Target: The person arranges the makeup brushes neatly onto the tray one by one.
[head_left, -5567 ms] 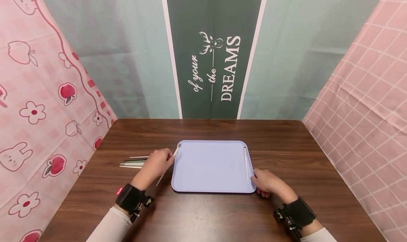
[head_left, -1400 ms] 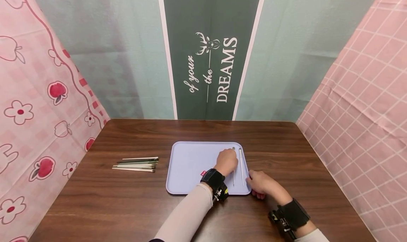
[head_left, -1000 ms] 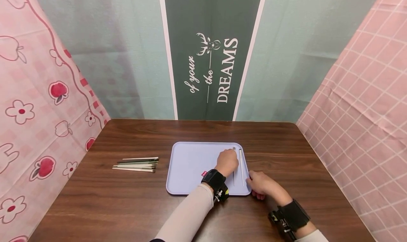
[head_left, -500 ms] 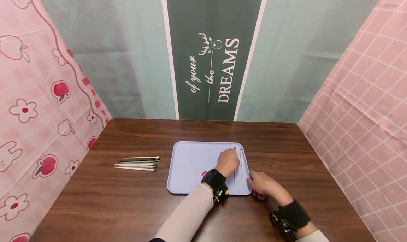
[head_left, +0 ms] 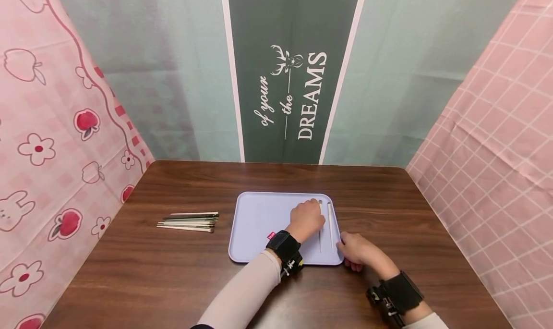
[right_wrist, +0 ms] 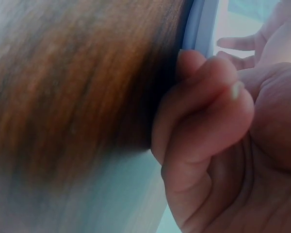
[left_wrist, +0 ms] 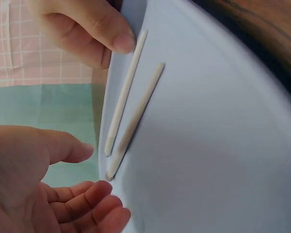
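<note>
Easing off — left hand (head_left: 306,219), fingers apart, has just released the inner brush (left_wrist: 136,121) beside the outer brush (left_wrist: 126,93), along the tray (head_left: 259,218)'s right side. Right hand (head_left: 357,249) grips tray. Placement looks done — brush bundle (head_left: 190,223) left of tray.

Behind my left hand (head_left: 307,219) I wear a wide black fabric wrist strap (head_left: 283,245) with a small red tag (head_left: 271,235) marked in white, plus a compact black camera mount (head_left: 295,263) showing yellow and silvery metal. My long off-white sleeve (head_left: 243,290) has a dark edge (head_left: 201,326) farther up. Behind my right hand (head_left: 357,249) come another black strap (head_left: 402,291), a black mount with silvery hardware (head_left: 392,312), and a white cuff (head_left: 427,322).
</note>
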Demonstrator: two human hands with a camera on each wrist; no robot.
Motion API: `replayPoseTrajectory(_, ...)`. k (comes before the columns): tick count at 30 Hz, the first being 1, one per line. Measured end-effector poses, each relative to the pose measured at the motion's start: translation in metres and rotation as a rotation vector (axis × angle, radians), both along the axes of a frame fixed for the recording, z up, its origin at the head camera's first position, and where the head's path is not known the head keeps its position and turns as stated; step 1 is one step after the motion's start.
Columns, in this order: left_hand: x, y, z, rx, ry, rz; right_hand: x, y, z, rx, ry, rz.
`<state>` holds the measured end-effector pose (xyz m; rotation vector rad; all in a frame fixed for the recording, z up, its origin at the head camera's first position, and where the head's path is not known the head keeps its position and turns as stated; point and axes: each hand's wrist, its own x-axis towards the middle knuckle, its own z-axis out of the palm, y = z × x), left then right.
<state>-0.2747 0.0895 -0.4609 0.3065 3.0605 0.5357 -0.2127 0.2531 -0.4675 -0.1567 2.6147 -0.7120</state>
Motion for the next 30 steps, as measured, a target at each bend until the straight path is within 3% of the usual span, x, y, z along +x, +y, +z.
replayPoseTrajectory(7, 0.008, -0.017, 0.007, -0.076, 0.057, -0.069, -0.001, 0.002, -0.002, 0.019, -0.004, 0.004)
replayPoseTrajectory(15, 0.016, -0.032, 0.006, -0.161, 0.099, -0.126, -0.001, 0.004, -0.002, 0.003, 0.007, 0.007)
replayPoseTrajectory(30, 0.028, -0.081, 0.008, -0.205, 0.139, -0.108, -0.002, 0.003, -0.002, -0.013, 0.013, 0.011)
